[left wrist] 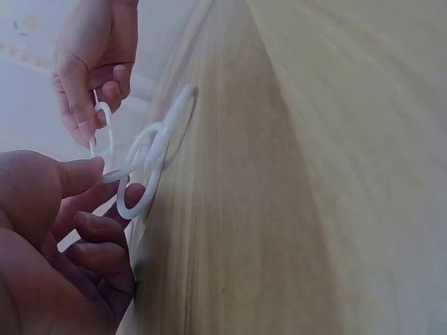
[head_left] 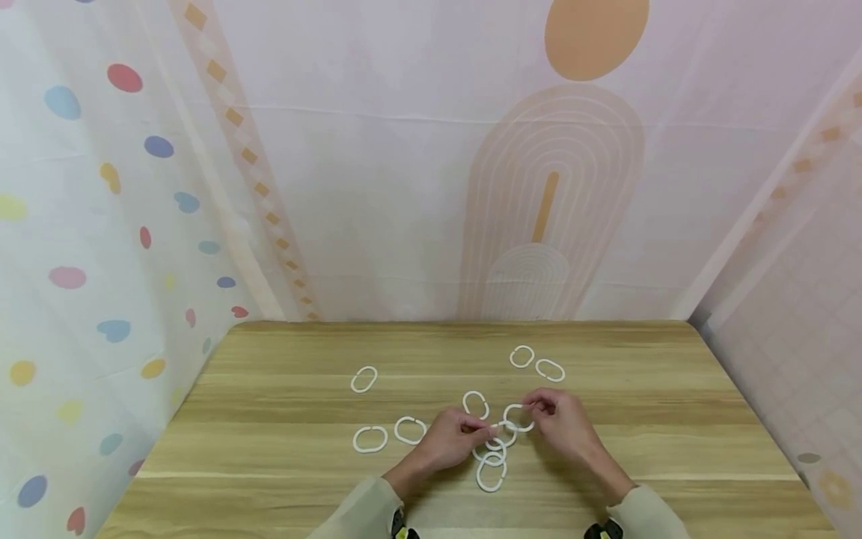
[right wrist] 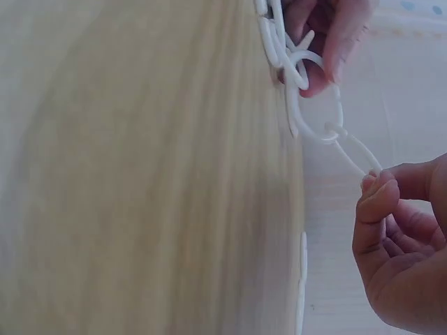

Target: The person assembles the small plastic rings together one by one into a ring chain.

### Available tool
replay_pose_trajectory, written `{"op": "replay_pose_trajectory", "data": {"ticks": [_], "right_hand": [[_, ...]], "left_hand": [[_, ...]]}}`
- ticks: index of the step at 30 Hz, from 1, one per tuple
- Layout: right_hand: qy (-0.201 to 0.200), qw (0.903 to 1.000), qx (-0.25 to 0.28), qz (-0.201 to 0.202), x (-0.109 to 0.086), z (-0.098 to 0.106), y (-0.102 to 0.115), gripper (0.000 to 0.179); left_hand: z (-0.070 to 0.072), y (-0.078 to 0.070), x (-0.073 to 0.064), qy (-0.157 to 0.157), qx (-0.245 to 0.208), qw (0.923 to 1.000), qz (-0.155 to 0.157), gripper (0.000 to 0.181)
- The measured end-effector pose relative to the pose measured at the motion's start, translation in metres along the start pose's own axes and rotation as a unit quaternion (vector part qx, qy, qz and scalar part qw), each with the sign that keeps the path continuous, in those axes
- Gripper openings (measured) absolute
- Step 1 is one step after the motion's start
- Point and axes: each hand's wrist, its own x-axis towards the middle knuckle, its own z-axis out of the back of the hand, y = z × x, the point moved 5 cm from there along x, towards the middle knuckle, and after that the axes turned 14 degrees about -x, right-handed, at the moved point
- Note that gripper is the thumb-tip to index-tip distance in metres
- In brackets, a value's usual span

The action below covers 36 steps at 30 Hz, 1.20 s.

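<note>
Over the middle of the table (head_left: 269, 419), both hands work on a short chain of white oval plastic rings, each with a small gap in its side. My left hand (head_left: 447, 442) pinches one ring (right wrist: 341, 112) between thumb and fingertips. Up and to its right, my right hand (head_left: 564, 425) pinches the end ring (right wrist: 364, 151) at its far end. These two rings are hooked through each other in the right wrist view. More linked rings hang below the left fingers, down to a ring (head_left: 479, 479) nearest me.
A loose ring (head_left: 465, 404) lies just beyond the left hand. Two rings (head_left: 370, 427) (head_left: 396, 430) lie to the left, with another ring (head_left: 353, 383) farther back. Two more rings (head_left: 513, 361) (head_left: 551, 379) lie at the back right. A patterned curtain (head_left: 377, 187) hangs behind the table.
</note>
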Motion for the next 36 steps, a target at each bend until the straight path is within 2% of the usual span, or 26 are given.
{"op": "replay_pose_trajectory", "data": {"ticks": [7, 12, 17, 21, 27, 31, 36], "right_hand": [[0.017, 0.9997, 0.009, -0.016, 0.001, 0.008, -0.003, 0.013], [0.041, 0.9986, 0.020, -0.025, 0.000, 0.009, -0.005, 0.010], [0.048, 0.9988, 0.012, -0.007, 0.000, 0.011, -0.006, 0.010], [0.057, 0.9983, 0.014, 0.007, 0.000, 0.010, -0.007, 0.009], [0.075, 0.9965, 0.024, 0.025, -0.002, 0.007, -0.008, 0.009], [0.083, 0.9954, 0.037, 0.031, -0.002, 0.007, -0.008, 0.008], [0.099, 0.9933, 0.047, 0.036, -0.003, 0.006, -0.009, 0.010]], "left_hand": [[-0.003, -0.002, 0.001, 0.001, 0.017, 0.9998, 0.010, 0.013], [-0.005, -0.004, 0.004, -0.004, 0.015, 0.9999, 0.000, 0.013], [-0.011, -0.005, 0.010, -0.001, -0.023, 0.9997, -0.009, 0.022], [-0.017, -0.003, 0.014, -0.004, -0.040, 0.9991, 0.009, 0.026], [-0.025, 0.001, 0.018, -0.002, -0.053, 0.9983, 0.025, 0.021], [-0.029, 0.001, 0.020, 0.010, -0.092, 0.9952, 0.030, 0.013], [-0.030, 0.001, 0.020, -0.001, -0.136, 0.9889, 0.060, 0.009]]}}
